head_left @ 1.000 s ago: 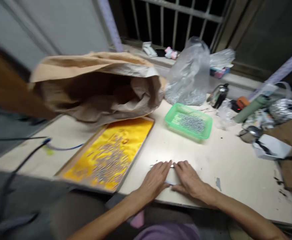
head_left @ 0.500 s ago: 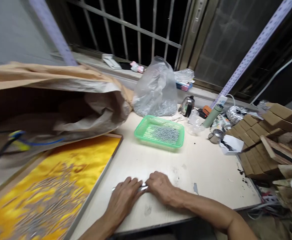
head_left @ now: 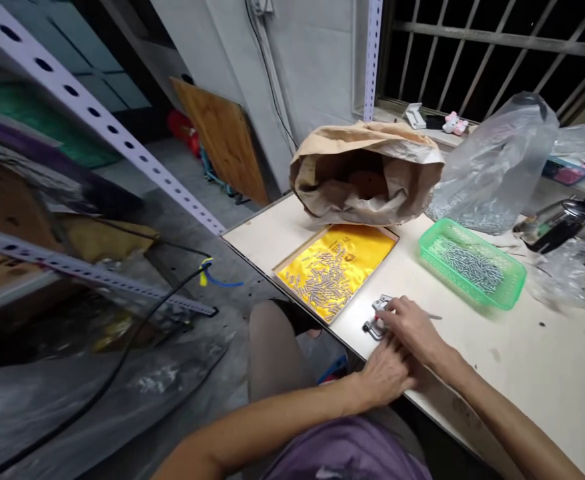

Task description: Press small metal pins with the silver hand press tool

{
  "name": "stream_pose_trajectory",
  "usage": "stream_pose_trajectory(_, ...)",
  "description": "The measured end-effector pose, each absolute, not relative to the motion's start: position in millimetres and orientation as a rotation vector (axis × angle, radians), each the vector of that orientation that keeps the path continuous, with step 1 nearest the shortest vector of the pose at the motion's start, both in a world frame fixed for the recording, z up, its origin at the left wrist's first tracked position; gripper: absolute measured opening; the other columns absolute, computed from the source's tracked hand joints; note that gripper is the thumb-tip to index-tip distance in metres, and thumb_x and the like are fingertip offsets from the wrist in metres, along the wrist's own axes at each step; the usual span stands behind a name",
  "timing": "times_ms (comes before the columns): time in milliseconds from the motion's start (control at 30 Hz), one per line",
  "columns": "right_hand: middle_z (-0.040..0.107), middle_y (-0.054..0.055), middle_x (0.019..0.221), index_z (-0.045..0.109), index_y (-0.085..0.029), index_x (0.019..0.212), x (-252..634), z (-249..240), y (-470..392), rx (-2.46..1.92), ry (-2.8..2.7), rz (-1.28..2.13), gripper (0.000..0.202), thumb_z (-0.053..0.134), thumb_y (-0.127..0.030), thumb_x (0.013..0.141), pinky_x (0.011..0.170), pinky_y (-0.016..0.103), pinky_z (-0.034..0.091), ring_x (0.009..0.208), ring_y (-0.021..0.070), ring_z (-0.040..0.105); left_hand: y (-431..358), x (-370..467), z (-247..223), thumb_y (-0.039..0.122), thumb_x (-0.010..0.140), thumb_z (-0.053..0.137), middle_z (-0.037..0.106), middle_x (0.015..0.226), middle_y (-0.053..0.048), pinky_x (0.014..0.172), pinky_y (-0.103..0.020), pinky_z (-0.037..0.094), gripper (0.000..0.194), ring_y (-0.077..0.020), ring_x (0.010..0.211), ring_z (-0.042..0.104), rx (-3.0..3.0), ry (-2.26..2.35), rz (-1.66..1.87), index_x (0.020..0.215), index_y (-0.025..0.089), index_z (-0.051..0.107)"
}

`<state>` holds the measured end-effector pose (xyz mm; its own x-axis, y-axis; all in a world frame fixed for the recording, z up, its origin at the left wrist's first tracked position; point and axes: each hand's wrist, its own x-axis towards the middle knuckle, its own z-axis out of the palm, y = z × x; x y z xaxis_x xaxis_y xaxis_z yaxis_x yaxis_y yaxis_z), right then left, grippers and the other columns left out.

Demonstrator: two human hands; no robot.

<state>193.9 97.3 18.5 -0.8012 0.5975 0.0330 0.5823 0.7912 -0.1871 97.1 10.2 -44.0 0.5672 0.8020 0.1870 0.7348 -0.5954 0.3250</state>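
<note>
On the table's near edge lies a small silver metal fixture (head_left: 382,305) with a dark knob at one end. My right hand (head_left: 415,330) reaches over it, fingers closed at its near side. Just below, my left hand (head_left: 387,372) is closed, its fingertips partly tucked beneath the right hand, so what it holds is hidden. A thin grey tip (head_left: 435,317) pokes out beyond my right hand; I cannot tell what it belongs to. Left of the hands is a shallow tray lined with yellow cloth (head_left: 372,250), with many small metal pins (head_left: 325,287) scattered on it.
A green plastic basket (head_left: 509,290) of small metal pieces stands at the right. Behind are an open brown paper sack (head_left: 317,177) and a clear plastic bag (head_left: 502,147). A perforated metal post (head_left: 117,133) and a black cable (head_left: 137,353) are at the left.
The view has swung left, bringing the floor and my leg into sight. My hands have gone from side by side on a silver piece to overlapping at the metal fixture.
</note>
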Motion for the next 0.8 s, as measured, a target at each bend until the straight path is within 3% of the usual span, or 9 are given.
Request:
stream_pose_trajectory(100,0.058,0.007,0.095,0.063,-0.021,0.094,166,7,94,-0.803,-3.01,0.233,0.018,0.053,-0.01,0.083,0.077,0.034,0.038,0.091,0.0217,0.049,12,95,-50,0.047,0.086,0.053,0.06,0.119,-0.014,0.095,-0.041,0.042,0.051,-0.0276,0.112,0.053,2.567,1.269,0.376,0.121,0.011,0.052)
stream_pose_trajectory(267,0.058,0.005,0.087,0.058,-0.018,0.081,167,-8,101,-0.683,-2.988,0.291,0.014,0.049,-0.008,0.086,0.076,0.032,0.037,0.082,0.0185,0.049,11,94,-56,0.061,0.085,0.044,0.063,0.113,-0.012,0.09,-0.036,0.044,0.058,-0.0254,0.111,0.053,2.597,1.251,0.433,0.115,0.013,0.057)
stream_pose_trajectory(500,0.06,0.004,0.084,0.056,-0.018,0.088,166,-2,108,-0.638,-2.98,0.472,0.019,0.045,-0.003,0.086,0.076,0.031,0.038,0.08,0.0174,0.053,13,94,-54,0.069,0.081,0.042,0.063,0.109,-0.011,0.089,-0.035,0.044,0.063,-0.0242,0.106,0.055,2.586,1.208,0.454,0.106,0.013,0.059)
stream_pose_trajectory(667,0.063,0.004,0.086,0.054,-0.02,0.104,167,-3,114,-0.432,-2.961,0.589,0.024,0.039,-0.008,0.091,0.078,0.033,0.039,0.082,0.0179,0.055,13,89,-48,0.067,0.082,0.042,0.064,0.105,-0.008,0.086,-0.033,0.044,0.059,-0.0213,0.098,0.057,2.57,1.208,0.472,0.105,0.015,0.057)
stream_pose_trajectory(800,0.063,0.004,0.084,0.055,-0.019,0.1,172,-10,117,-0.313,-2.884,0.688,0.023,0.034,-0.013,0.094,0.074,0.031,0.042,0.077,0.0168,0.055,13,87,-45,0.066,0.083,0.042,0.064,0.103,-0.008,0.088,-0.035,0.042,0.057,-0.0212,0.097,0.057,2.58,1.184,0.43,0.101,0.015,0.058)
